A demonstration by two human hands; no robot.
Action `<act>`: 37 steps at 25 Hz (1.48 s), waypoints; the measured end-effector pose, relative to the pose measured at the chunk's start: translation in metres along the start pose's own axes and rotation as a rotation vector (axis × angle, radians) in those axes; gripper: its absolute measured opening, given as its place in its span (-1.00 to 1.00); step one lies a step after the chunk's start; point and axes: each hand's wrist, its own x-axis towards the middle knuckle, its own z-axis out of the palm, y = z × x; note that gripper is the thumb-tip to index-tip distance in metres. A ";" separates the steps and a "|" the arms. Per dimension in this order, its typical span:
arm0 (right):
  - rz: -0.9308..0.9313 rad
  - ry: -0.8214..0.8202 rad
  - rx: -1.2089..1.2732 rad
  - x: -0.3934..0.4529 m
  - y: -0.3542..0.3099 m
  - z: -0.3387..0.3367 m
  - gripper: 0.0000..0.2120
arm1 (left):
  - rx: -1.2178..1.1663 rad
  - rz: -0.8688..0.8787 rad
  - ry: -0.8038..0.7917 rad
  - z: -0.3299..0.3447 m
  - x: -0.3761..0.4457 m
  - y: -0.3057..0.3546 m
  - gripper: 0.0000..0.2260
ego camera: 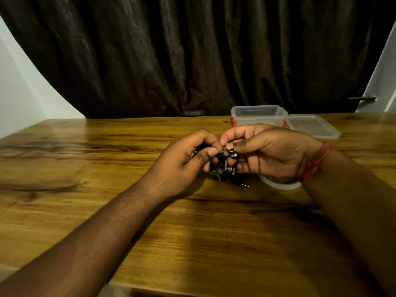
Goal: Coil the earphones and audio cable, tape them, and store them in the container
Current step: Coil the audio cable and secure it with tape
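Left hand (182, 161) and right hand (263, 153) (fingers curled) pinch the earphones (227, 162).

Wooden table before a dark curtain, head view.

A table (90, 168) of warm brown wood with marked dark grain fills the lower field; its far edge meets a dark brown curtain (171, 61) hanging in heavy vertical folds. Pale wall (19, 86) shows at the left, and a white door (383, 78) with a dark handle (362, 98) at the right. Light falls unevenly, leaving soft shadows on the tabletop.
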 end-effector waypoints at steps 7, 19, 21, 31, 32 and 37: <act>-0.116 0.122 -0.026 0.007 0.001 0.003 -0.84 | -0.105 -0.045 -0.019 0.002 0.000 -0.002 -0.89; -0.309 0.277 -0.081 0.007 -0.004 0.012 -0.96 | -0.102 -0.117 -0.013 0.004 0.001 -0.008 -0.93; -0.294 0.256 -0.059 0.007 -0.005 0.012 -0.91 | -0.091 -0.119 0.008 0.003 0.001 -0.010 -0.92; -0.129 0.127 -0.112 0.006 -0.001 0.008 -0.78 | 0.000 -0.063 0.026 0.003 0.001 -0.009 -0.94; -0.113 0.130 -0.104 0.007 0.000 0.007 -0.83 | 0.021 -0.054 0.025 0.002 0.001 -0.008 -0.93; -0.037 0.089 -0.088 0.003 -0.001 0.006 -0.80 | 0.079 -0.001 0.024 0.001 0.002 -0.004 -0.88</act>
